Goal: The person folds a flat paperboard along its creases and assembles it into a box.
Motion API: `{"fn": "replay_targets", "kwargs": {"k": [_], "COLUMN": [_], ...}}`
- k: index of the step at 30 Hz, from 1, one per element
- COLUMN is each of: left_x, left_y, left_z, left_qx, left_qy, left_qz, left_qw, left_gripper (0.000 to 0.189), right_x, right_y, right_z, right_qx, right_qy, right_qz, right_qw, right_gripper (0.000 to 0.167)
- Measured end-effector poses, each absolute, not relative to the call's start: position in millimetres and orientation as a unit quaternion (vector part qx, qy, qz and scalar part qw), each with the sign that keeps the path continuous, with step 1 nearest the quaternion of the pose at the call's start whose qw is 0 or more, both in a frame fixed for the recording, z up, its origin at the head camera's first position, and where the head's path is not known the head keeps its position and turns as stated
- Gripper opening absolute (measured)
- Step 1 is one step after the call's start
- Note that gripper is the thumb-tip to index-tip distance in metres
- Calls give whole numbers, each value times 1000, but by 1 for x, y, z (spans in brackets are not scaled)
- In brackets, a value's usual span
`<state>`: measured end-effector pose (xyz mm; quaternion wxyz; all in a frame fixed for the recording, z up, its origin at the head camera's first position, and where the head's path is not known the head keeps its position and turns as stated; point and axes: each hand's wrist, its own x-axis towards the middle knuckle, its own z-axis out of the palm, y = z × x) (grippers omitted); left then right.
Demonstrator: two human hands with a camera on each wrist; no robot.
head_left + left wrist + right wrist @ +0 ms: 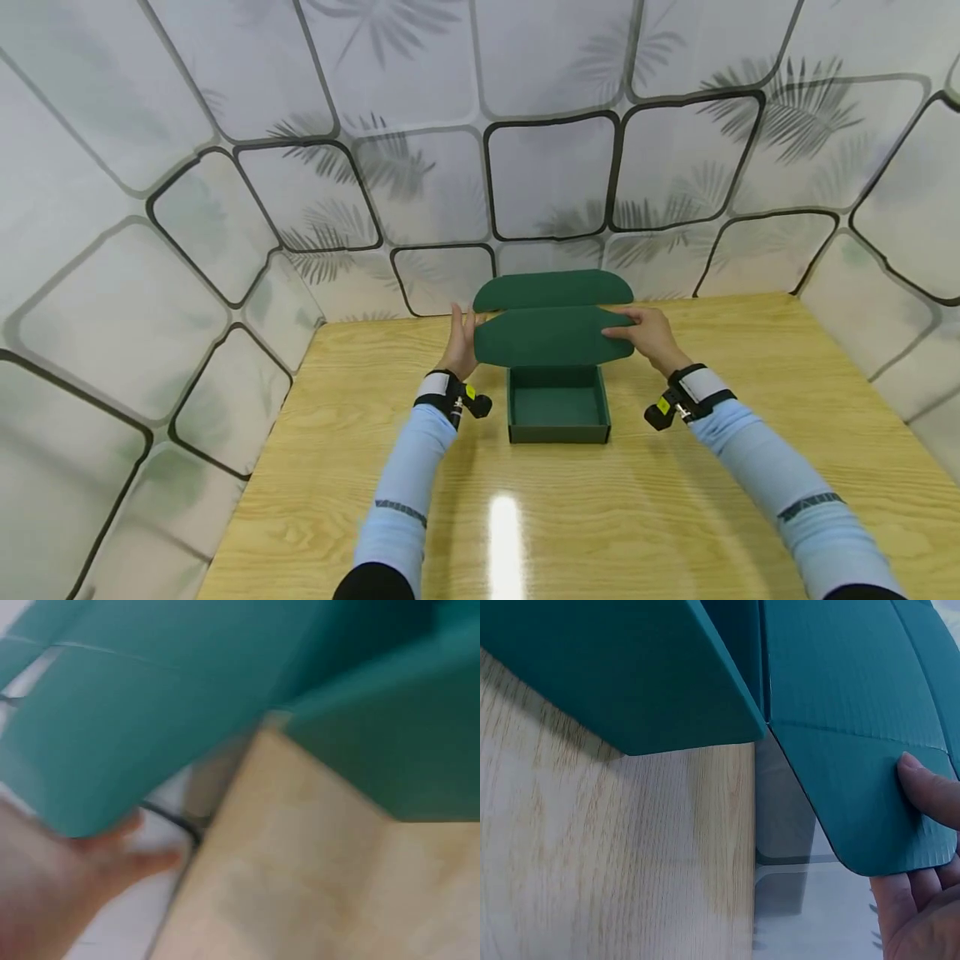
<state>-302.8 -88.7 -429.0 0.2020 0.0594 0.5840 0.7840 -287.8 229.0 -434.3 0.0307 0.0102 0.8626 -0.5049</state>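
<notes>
A dark green cardboard box (558, 434) sits on the table with its inside facing up. Its lid (547, 337) stands raised at the back, a front flap (555, 289) folding away along the lid's far edge and a side flap at either end. My right hand (651, 337) pinches the right side flap (862, 802), thumb on the inner face and fingers behind. At the other end, my left hand (460, 346) touches the left side flap (97, 765) with fairly straight fingers, some partly hidden behind it; its thumb is off the cardboard.
The wooden table (360, 433) runs back to a wall covering (427, 192) with a frame-and-leaf pattern. Light glares off the wood in front of the box. Each wrist carries a strapped camera (476, 406).
</notes>
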Motion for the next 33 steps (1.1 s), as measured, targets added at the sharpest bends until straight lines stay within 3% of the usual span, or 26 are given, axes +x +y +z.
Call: {"fn": "replay_targets", "kwargs": {"k": [2, 7, 15, 22, 28, 33], "left_x": [-301, -302, -298, -278, -262, -258], "left_y": [-87, -82, -71, -59, -42, -37], "left_z": [-438, -450, -456, -455, -451, -454], "left_qx": [87, 65, 56, 92, 98, 134], "left_qy": [567, 552, 571, 591, 647, 639], "left_qz": [792, 810, 803, 785, 736, 736], "left_qw": [212, 188, 164, 165, 172, 182], "left_gripper": [72, 75, 60, 52, 58, 56], "right_x": [-287, -282, -269, -239, -222, -218], "right_y": [228, 223, 211, 201, 184, 180], "right_z": [-437, -451, -463, -445, -435, -440], "right_qx": [5, 3, 12, -57, -117, -132], "right_qy": [861, 840, 642, 603, 582, 600], "right_qz": [-508, -539, -760, -796, -797, -780], "right_qw": [14, -55, -98, -1, 109, 116], "right_gripper": [50, 38, 30, 61, 72, 73]}}
